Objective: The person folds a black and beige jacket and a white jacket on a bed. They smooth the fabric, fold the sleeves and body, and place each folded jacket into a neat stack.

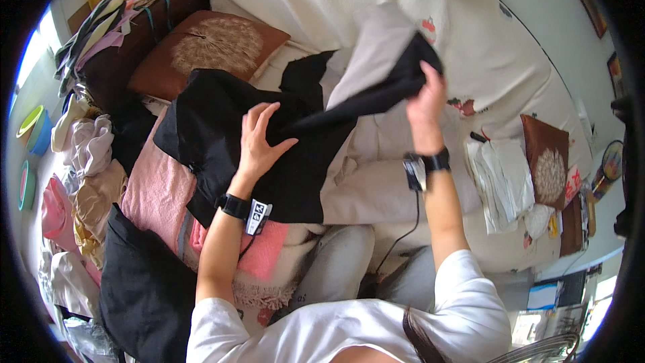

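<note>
Spread out in front of me is a black and light grey garment [297,171], its black part on the left and the grey part to the right. My right hand [428,93] pinches a black edge of it and holds that portion up off the bed. The raised flap [375,45] shows a pale grey face and is blurred. Over the black fabric, my left hand [262,138] has its thumb and fingers apart with nothing between them; whether it presses on the cloth is hard to tell. Both wrists wear black straps with small devices.
Beneath lies a bed with a cream cover [312,0]. A brown dandelion-print cushion [216,50] is at upper left, another brown cushion [546,161] at right beside folded white cloth [499,176]. Pink towels [156,181], a black cloth [146,282] and piled clothes [95,181] lie left.
</note>
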Tool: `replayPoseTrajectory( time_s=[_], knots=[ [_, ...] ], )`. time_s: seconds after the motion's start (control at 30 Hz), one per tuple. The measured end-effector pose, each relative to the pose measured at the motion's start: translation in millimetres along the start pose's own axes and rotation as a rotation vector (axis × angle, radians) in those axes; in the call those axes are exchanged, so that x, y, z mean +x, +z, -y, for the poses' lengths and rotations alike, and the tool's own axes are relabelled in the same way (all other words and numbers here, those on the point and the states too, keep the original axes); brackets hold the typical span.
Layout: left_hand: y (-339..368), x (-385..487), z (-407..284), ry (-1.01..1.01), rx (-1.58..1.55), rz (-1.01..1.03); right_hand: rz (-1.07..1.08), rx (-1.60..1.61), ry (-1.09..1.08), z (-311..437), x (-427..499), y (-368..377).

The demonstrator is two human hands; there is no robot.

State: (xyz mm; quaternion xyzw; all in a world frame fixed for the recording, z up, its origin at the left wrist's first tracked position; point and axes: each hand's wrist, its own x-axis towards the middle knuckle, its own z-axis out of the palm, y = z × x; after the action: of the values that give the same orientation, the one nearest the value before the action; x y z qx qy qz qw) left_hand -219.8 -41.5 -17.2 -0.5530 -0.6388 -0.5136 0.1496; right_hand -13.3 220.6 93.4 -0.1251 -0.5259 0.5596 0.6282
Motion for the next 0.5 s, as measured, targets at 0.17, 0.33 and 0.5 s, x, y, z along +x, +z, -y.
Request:
replayPoseTrajectory(
  time_s=[0.17, 0.33, 0.5],
  knots=[
    [-19, 14, -47, 0.005, -0.238, 0.426, -0.034, 0.43, 0.311, 110, -90, -104],
    [-28, 8, -71, 0.087, 0.005, 0.454, -0.376, 0.521, 0.606, 118, -132, -224],
    [-47, 6, -85, 0.081, 0.115, 0.662, -0.455, 0.346, 0.791, 88, -144, -263]
  ],
)
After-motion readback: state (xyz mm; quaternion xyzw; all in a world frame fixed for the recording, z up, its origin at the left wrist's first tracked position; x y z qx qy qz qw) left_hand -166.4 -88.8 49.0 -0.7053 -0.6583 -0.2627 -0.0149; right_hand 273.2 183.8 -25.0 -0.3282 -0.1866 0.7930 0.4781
